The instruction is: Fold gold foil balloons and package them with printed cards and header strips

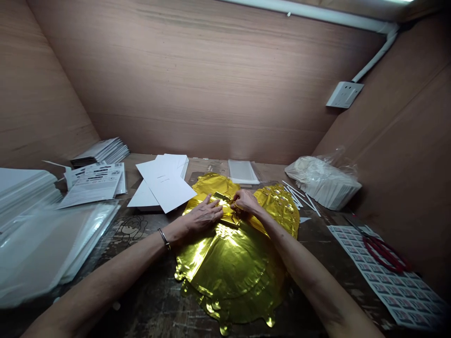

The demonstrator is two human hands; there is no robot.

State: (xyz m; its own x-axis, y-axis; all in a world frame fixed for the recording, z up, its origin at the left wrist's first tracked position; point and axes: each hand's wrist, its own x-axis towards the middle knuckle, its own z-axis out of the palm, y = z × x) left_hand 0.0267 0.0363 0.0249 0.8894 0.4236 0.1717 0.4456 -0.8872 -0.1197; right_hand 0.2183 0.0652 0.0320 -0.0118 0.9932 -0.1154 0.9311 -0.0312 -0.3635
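In the head view, your left hand (pixel 204 216) lies palm down with its fingers extended, gripping nothing, on a small folded gold foil piece (pixel 225 204). Your right hand (pixel 246 202) has its fingers drawn into a pinch on the right edge of that piece; the exact grip is too small to make out. The piece sits on top of broad, shiny gold foil sheets with rounded, tabbed edges (pixel 243 277), in front of you near the middle of the desk (pixel 165 305).

Press evenly with the left fingers so the slick layers don't slide, and work the edge with light fingertips; thin foil would probably crease or tear if tugged.

The desk's surface is dark and scuffed. Loose white rectangular cards (pixel 169 183) lie left of the foil, thin white sticks (pixel 312 204) to its right, and red-handled scissors (pixel 384 253) farther right. Plywood walls (pixel 197 84) enclose you, with a white socket plate (pixel 344 95) on the right one.
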